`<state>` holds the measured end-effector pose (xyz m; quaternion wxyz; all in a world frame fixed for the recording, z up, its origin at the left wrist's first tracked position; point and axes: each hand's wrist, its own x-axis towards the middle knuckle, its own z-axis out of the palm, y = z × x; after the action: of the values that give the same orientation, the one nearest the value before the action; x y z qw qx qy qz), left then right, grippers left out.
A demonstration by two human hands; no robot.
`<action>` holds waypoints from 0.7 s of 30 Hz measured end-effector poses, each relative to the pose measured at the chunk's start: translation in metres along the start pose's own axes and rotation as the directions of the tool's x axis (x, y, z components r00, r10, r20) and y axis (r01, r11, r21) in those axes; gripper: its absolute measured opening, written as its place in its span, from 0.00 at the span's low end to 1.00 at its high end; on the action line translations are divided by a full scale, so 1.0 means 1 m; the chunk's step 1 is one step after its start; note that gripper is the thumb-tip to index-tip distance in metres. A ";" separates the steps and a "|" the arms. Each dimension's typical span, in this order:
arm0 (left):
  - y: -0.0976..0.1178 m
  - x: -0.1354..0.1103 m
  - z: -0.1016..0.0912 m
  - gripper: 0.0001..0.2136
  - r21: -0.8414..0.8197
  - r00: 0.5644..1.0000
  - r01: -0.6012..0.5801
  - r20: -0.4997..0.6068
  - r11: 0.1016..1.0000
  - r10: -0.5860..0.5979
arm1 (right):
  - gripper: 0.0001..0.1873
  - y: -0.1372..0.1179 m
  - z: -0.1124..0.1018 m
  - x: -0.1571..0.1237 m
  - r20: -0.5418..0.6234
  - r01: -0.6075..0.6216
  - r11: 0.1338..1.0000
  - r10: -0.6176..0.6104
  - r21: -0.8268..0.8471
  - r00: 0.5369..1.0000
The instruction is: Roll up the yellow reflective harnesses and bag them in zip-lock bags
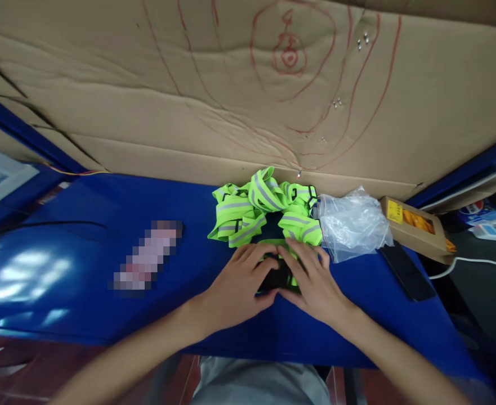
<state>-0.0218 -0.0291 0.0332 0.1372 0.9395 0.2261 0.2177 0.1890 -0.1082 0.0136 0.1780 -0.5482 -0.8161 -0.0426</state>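
Both hands are around a small folded bundle of reflective strap, black with bright green edges, low over the blue table. My left hand curls over its left side, with fingers bent on the top and the thumb at the near edge. From the right, my right hand grips it the same way, and the two sets of fingertips almost meet. My fingers hide much of the bundle. Just beyond lies a loose heap of neon green straps with silver stripes and black buckles.
Clear plastic bags lie right of the heap, beside a cardboard box with a window. A black phone rests near the table's right edge. A pixelated object is on the left. Cardboard with red rings stands behind.
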 end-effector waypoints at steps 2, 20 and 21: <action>0.010 -0.002 -0.005 0.15 -0.005 0.995 0.009 -0.101 1.000 -0.010 | 0.38 -0.009 -0.010 0.007 -0.032 -0.009 1.000 0.009 -0.013 0.999; -0.005 -0.035 -0.118 0.14 0.163 0.840 0.316 -0.507 0.935 -0.196 | 0.15 0.067 -0.110 0.006 -0.203 -0.347 0.481 0.774 0.805 0.600; -0.016 -0.043 -0.123 0.13 0.132 0.821 0.330 -0.529 0.935 -0.215 | 0.17 0.078 -0.114 -0.006 -0.094 -0.312 0.292 0.848 0.904 0.521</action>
<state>-0.1196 -0.0164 0.1191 -0.0006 0.8160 0.4092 0.4083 0.2897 -0.1124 0.1080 0.6394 -0.6333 -0.3627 0.2421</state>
